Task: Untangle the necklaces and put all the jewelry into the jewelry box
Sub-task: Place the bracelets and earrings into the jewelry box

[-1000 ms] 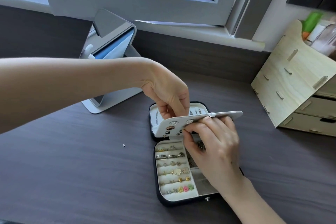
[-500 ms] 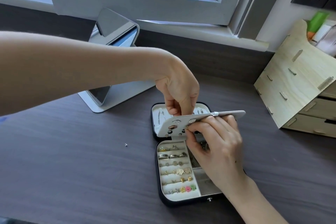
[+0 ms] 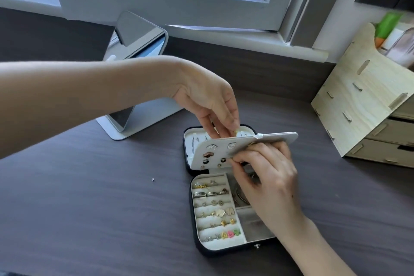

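A dark jewelry box (image 3: 199, 246) lies open on the desk, its white tray rows holding rings and earrings (image 3: 214, 208). A white earring panel (image 3: 224, 152) with several studs is lifted above the box's lid half. My right hand (image 3: 268, 181) holds the panel from below, fingers curled at its edge. Just behind the panel's top edge, my left hand (image 3: 212, 107) reaches over and pinches a small gold piece (image 3: 235, 132). Bangles (image 3: 240, 197) show partly under my right hand.
A tiny loose bead or stud (image 3: 153, 179) lies on the dark desk left of the box. A tilted standing mirror (image 3: 136, 69) is behind at left. A wooden drawer organizer (image 3: 358, 114) stands at right under the window sill.
My left hand has lifted slightly from behind the panel, and a small gold piece now shows at its fingertips. My right hand keeps holding the panel in the same place.
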`<state>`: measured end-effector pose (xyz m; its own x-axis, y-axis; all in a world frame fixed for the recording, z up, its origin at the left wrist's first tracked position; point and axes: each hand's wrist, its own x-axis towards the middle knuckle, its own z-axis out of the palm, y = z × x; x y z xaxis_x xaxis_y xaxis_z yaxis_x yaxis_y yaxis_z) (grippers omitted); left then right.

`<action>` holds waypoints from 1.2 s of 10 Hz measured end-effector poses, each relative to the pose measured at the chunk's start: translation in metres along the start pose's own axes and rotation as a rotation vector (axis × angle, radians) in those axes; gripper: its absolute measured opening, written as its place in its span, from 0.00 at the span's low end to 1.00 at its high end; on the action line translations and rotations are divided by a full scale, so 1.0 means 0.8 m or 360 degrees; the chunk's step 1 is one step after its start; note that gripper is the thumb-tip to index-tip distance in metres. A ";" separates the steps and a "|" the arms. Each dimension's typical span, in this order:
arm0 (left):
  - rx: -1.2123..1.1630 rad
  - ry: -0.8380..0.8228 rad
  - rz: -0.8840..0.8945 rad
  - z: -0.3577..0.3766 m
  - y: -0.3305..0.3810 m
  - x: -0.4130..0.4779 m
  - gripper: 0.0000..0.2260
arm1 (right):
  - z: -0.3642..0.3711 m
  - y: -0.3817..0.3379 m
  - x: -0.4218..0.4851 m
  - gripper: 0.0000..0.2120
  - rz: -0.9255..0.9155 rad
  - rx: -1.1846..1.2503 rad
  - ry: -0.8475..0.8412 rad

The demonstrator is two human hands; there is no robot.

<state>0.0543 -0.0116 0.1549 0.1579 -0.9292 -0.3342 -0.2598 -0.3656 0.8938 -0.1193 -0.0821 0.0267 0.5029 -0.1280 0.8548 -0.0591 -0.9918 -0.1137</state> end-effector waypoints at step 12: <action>0.0011 0.0640 0.0293 0.007 -0.055 -0.019 0.05 | 0.017 -0.031 0.042 0.11 -0.0319 -0.0537 -0.0582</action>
<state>0.0577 0.0187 0.1189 0.4663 -0.8843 -0.0251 -0.3245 -0.1974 0.9251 -0.0895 -0.0621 0.0515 0.7970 0.0153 0.6038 -0.1746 -0.9512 0.2545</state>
